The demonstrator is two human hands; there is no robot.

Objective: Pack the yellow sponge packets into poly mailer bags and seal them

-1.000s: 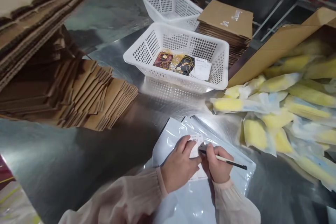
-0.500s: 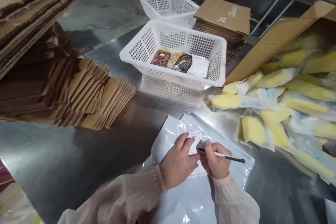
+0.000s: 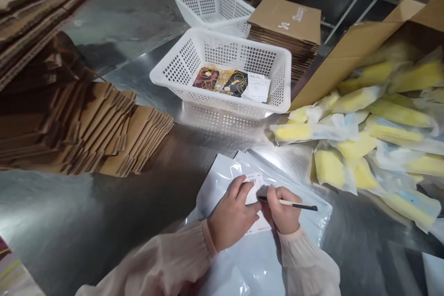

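Observation:
A white label with a barcode [image 3: 255,181] lies on a stack of pale grey plastic mailing bags [image 3: 222,171]. My left hand [image 3: 232,212] rests on the label with its fingers apart, pressing on the paper and holding nothing. Closed around a black-and-white pen [image 3: 294,204] is my right hand [image 3: 285,210], just right of the left one. The pen's front end is over the label, its exact tip hard to make out between the hands.
Flattened cardboard boxes [image 3: 118,134] are piled at the left. A white basket [image 3: 222,97] holding cards and cords stands ahead, another basket [image 3: 208,21] behind it. At right, yellow items in clear wrapping [image 3: 329,166] spill from a carton [image 3: 350,55].
The whole view has shifted slightly, so the surroundings appear a little further left. Both hands keep nearly the same pose on the label, the pen still in my right hand.

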